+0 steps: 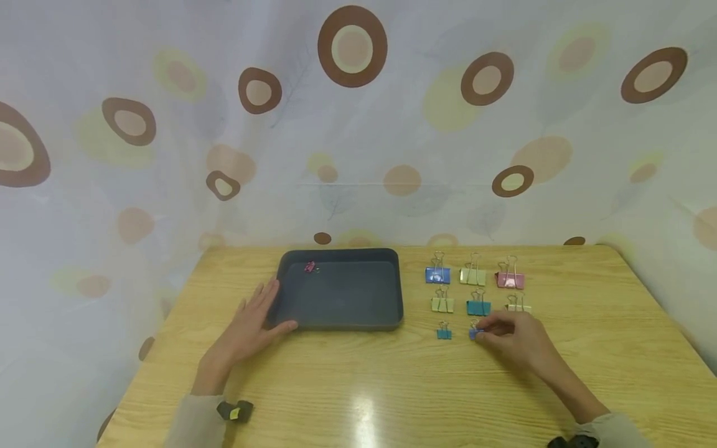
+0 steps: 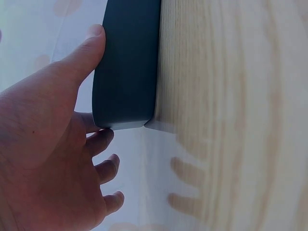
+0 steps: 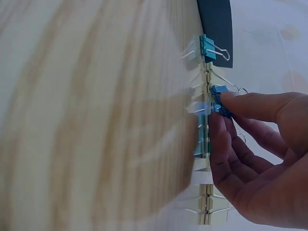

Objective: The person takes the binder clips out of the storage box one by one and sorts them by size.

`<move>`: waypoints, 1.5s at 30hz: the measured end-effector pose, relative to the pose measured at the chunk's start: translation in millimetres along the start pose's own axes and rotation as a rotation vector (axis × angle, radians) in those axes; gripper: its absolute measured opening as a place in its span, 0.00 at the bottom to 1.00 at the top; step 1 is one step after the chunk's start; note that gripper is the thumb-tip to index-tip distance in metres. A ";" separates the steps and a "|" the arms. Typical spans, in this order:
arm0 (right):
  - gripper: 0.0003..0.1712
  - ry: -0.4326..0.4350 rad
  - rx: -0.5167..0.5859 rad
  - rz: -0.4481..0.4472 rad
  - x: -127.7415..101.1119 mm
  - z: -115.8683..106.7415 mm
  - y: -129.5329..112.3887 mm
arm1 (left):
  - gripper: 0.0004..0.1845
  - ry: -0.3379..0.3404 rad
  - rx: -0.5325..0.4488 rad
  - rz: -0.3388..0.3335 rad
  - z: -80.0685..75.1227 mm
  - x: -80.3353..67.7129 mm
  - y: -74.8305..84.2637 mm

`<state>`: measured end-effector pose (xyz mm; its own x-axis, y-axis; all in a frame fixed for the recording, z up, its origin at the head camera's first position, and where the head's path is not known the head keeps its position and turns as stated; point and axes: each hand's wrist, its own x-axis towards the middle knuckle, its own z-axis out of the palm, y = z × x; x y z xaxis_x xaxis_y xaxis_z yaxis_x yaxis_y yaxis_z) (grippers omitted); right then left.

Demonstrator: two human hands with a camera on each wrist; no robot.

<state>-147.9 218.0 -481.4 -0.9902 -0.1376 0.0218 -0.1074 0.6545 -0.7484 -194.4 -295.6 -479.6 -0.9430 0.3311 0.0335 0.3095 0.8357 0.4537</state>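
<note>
Blue small clip (image 1: 474, 334) near front of clip group, toward right half of surface (image 1: 358, 386); right hand (image 1: 518, 339) pinches it between thumb and fingertips (image 3: 226, 98). Left hand (image 1: 252, 320), fingers straight, rests against left wall of dark tray (image 1: 392, 292). Risk: shallow pinch on tiny clip, likely slip or spring away; knuckles may nudge teal clip (image 1: 478, 306) just behind.

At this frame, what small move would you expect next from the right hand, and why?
Probably a lift of the small blue clip off the table: the right hand already pinches it, while the left hand rests against the dark tray, where one pink clip already lies.
</note>
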 end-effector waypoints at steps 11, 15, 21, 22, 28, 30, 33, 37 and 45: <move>0.07 -0.009 -0.061 -0.009 5.0 -2.7 11.9 | 0.54 -0.005 -0.019 -0.003 -0.4 -0.9 -0.8; 0.06 -0.009 -0.088 -0.018 4.1 -3.7 15.4 | 0.54 -0.005 -0.014 -0.002 0.8 -0.5 -1.9; 0.09 0.033 -0.083 -0.003 2.8 -7.4 12.3 | 0.54 -0.002 -0.021 0.004 0.3 -1.1 -0.5; 0.09 0.049 -0.078 -0.010 2.7 -8.3 11.0 | 0.54 -0.002 -0.021 0.004 0.3 -1.1 -0.5; 0.10 0.157 -0.034 -0.155 7.8 -9.4 -2.1 | 0.54 0.001 -0.018 0.003 0.2 -1.6 -0.3; 0.14 0.153 0.012 -0.185 10.4 -6.8 -8.7 | 0.53 0.004 -0.013 0.004 0.0 -1.7 0.2; 0.17 0.117 0.103 -0.206 15.3 1.8 -19.6 | 0.53 0.009 -0.003 0.006 0.2 -1.9 -0.7; 0.18 0.075 0.189 -0.227 22.7 16.7 -33.4 | 0.53 0.025 -0.008 0.018 1.1 -2.0 -1.9; 0.20 0.032 0.331 -0.277 37.0 44.3 -60.1 | 0.54 0.031 0.002 0.021 1.6 -0.9 -3.1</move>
<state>-174.2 140.7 -464.9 -0.9307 -0.2483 0.2686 -0.3408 0.3219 -0.8833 -194.4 -297.8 -482.5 -0.9395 0.3353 0.0705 0.3298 0.8295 0.4507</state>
